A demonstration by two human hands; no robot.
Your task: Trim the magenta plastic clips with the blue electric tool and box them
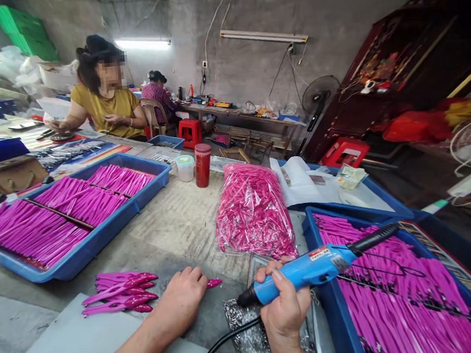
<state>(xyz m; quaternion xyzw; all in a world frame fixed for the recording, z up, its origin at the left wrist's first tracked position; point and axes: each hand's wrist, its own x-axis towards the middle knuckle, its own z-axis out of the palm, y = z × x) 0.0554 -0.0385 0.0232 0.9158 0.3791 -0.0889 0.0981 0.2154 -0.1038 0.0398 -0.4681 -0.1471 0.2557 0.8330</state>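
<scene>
My right hand (285,304) is wrapped around a blue electric screwdriver (309,269), held level with its black tip pointing left. My left hand (180,302) rests knuckles-up on the table with its fingers curled over a small pink piece (214,283) that pokes out past the fingertips. A small pile of finished pink and purple parts (120,292) lies just left of that hand. Below the tool sits a tray of small silvery screws (249,329).
A blue tray of purple parts (74,212) fills the left of the table, another blue tray (394,289) the right. A clear bag of pink pieces (254,210), a red flask (202,164) and a lidded cup (185,167) stand mid-table. Two people sit at the back.
</scene>
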